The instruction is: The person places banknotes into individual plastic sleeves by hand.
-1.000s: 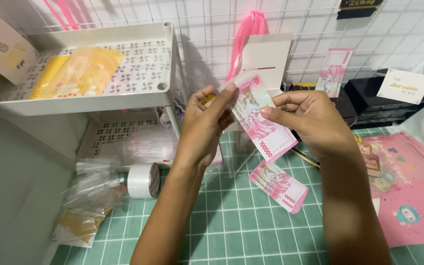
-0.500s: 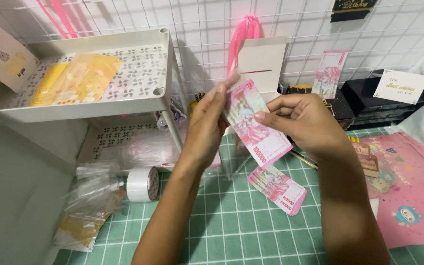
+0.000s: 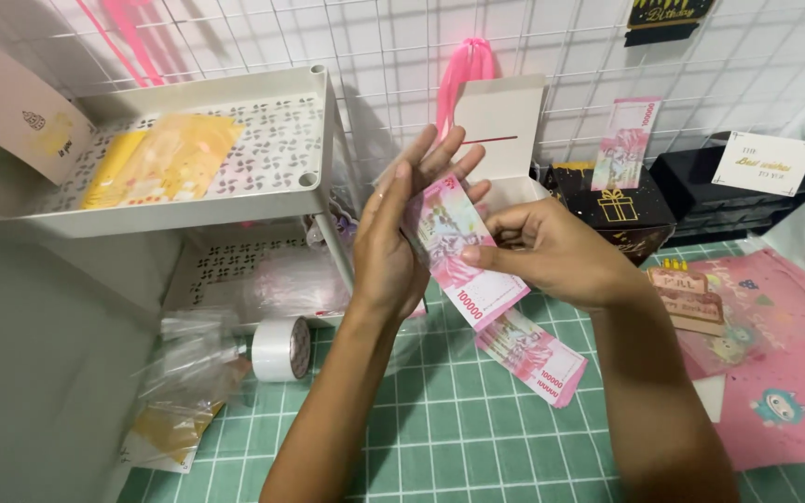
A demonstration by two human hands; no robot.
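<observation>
Banknotes are pinched in both hands: left hand behind, right hand in front. More notes lie on the tabletop below; tape roll and shelf stand left.

A white shelf rack, tape roll and black gift box surround the green mat.
</observation>
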